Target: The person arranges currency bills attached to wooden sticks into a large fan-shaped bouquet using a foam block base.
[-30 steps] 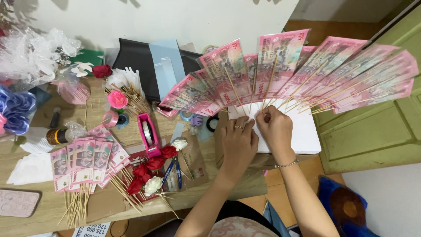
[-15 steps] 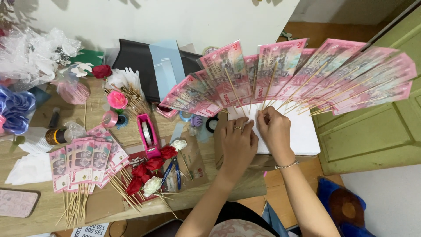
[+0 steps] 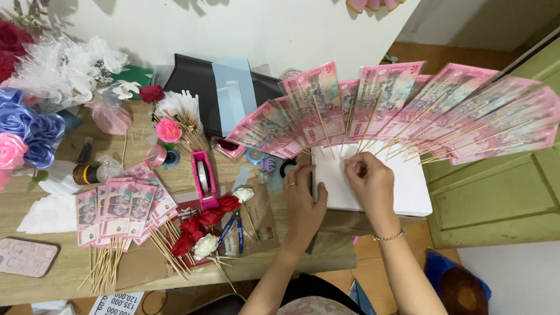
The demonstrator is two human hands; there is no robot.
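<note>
A fan of pink banknotes (image 3: pixel 402 111) on skewers is held above the white foam block (image 3: pixel 373 186) on the table (image 3: pixel 64 268). The skewer ends are pinched by the right hand (image 3: pixel 370 184); the left hand (image 3: pixel 303 195) apparently presses the block, fingers bent.

The fan of pink banknotes (image 3: pixel 402 108) is seen to be wrapped in glossy clear film and mounted on thin bare wooden skewers (image 3: pixel 373 119), which are stuck into a matt white foam block (image 3: pixel 402 189). A smooth metal ring is worn on the left hand (image 3: pixel 303 201) and a fine metal bracelet at the wrist of the right hand (image 3: pixel 370 184). The table (image 3: pixel 64 268) is surfaced in matt light wood grain, on which a glossy pink plastic tape dispenser (image 3: pixel 203 178), satiny blue ribbon roses (image 3: pixel 29 125) and crinkled shiny clear cellophane (image 3: pixel 64 67) are laid.
</note>
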